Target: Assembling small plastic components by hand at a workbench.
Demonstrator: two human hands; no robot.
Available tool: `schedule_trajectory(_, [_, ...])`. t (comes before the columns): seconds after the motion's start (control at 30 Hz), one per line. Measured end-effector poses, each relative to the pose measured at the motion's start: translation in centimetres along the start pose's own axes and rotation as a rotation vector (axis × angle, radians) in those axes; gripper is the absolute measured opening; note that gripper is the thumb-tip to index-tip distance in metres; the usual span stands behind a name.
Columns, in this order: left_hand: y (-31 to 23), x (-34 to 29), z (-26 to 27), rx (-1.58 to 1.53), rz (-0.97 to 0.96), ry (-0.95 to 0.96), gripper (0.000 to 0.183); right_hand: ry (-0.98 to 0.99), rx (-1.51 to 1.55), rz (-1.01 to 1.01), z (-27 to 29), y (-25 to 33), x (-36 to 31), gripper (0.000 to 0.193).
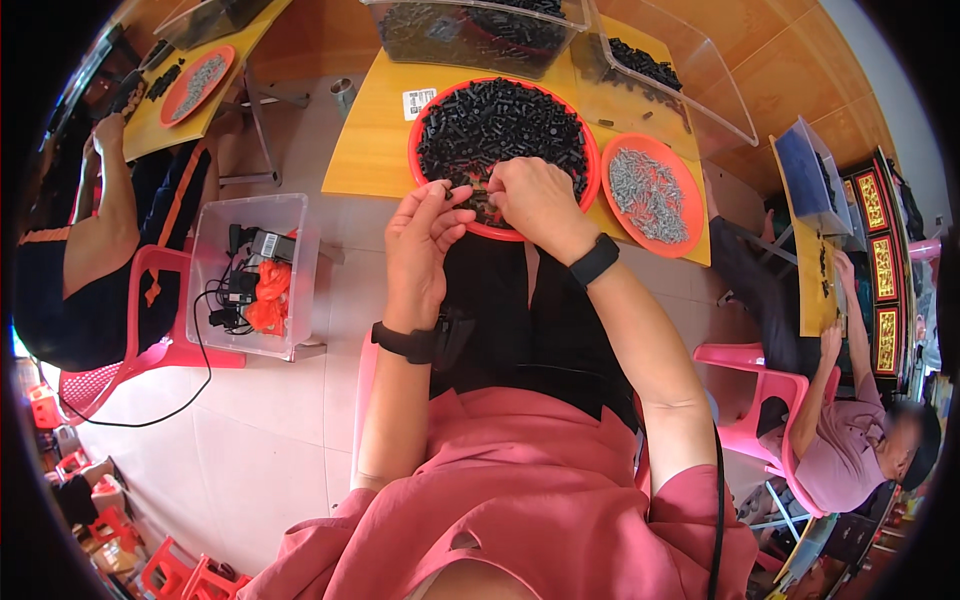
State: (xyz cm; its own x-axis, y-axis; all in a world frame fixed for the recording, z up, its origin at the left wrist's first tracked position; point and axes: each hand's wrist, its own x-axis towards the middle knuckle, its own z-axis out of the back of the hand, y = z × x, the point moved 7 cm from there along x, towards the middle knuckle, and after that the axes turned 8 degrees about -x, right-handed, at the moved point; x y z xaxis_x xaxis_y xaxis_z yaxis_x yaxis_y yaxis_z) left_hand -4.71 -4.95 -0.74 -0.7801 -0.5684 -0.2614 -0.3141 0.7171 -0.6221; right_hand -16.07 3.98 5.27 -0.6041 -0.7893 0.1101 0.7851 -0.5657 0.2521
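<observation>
A round red tray (592,150) heaped with small black plastic parts (505,125) sits before me at the table's near edge. Over its front left rim, my left hand (425,235) pinches a small black part (449,192) between thumb and fingertips. My right hand (535,195) reaches over the front of the heap with its fingers curled down and together; whatever they hold, if anything, is hidden. To the right lies an orange-red oval plate (688,235) of small silvery screws or pins (648,190).
Clear plastic bins (470,45) holding black parts stand at the table's far side. A white label (418,103) lies on the yellow table (365,150). Left on the floor, a clear bin (250,335) holds cables and adapters. Two people sit at side tables on pink chairs (735,400).
</observation>
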Motion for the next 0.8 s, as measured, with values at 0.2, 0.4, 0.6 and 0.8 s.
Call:
schedule_trajectory(0.2, [0.1,0.1,-0.4,0.001,0.014,0.036,0.022,-0.008,-0.117,-0.004,-0.2,-0.5,-0.2,0.013])
schedule_trajectory(0.4, [-0.2,-0.1,-0.9,-0.027,0.010,0.113,0.021,-0.152,0.540,-0.078,3.8,1.7,-2.8,0.009])
schedule_trajectory(0.6, [0.7,-0.3,-1.3,-0.051,0.043,0.134,0.019,-0.157,0.807,-0.119,2.7,2.0,-3.5,0.008])
schedule_trajectory(0.8, [0.8,-0.5,-1.5,-0.031,0.022,0.124,0.019,-0.226,0.952,-0.105,2.9,2.3,-3.5,0.014])
